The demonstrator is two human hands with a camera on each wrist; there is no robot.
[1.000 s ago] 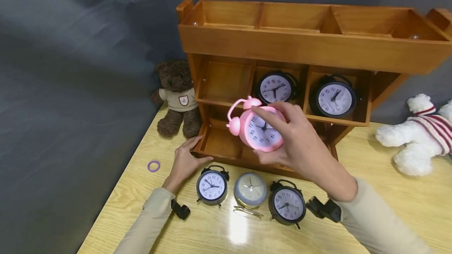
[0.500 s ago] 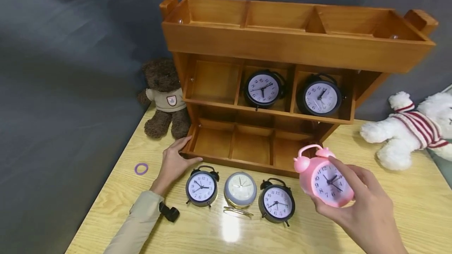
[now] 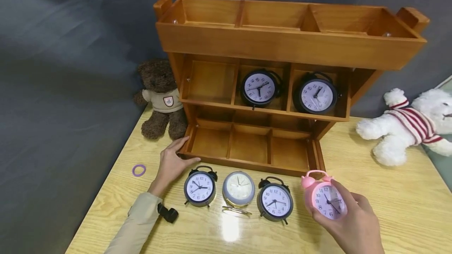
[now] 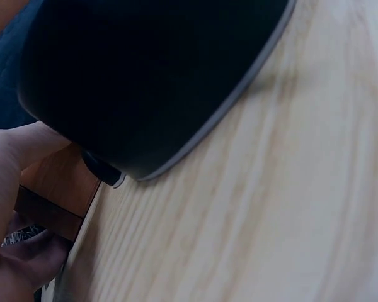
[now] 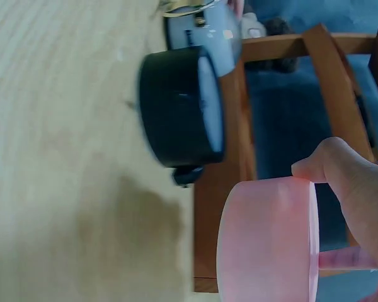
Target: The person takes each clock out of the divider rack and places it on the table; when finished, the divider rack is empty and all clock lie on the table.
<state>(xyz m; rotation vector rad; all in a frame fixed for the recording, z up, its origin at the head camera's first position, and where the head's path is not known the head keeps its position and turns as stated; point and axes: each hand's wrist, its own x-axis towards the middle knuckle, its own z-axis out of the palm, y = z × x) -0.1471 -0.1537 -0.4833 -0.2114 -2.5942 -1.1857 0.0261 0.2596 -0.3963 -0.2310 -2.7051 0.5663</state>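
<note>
My right hand (image 3: 353, 216) grips a pink twin-bell alarm clock (image 3: 328, 200) by its sides, dial facing up toward me, at the right end of a row of clocks. In the right wrist view the pink clock's smooth casing (image 5: 264, 245) fills the lower middle, with a shadow on the table beside it. The row holds a black twin-bell clock (image 3: 199, 187), a round grey clock (image 3: 238, 187) and another black twin-bell clock (image 3: 275, 202). My left hand (image 3: 172, 164) touches the lower left corner of the wooden shelf (image 3: 289, 46), fingers extended along its side and thumb near its front edge.
Two black clocks, one in the middle (image 3: 259, 88) and one at right (image 3: 316, 95), sit in the shelf's middle tier. A brown teddy bear (image 3: 160, 97) is at left, a white plush toy (image 3: 409, 124) at right. A purple ring (image 3: 139, 170) lies near my left hand.
My right hand has carried the pink clock from before the shelf rightward and down to the end of the row. My left hand stays at the shelf corner; the head view has shifted slightly.
</note>
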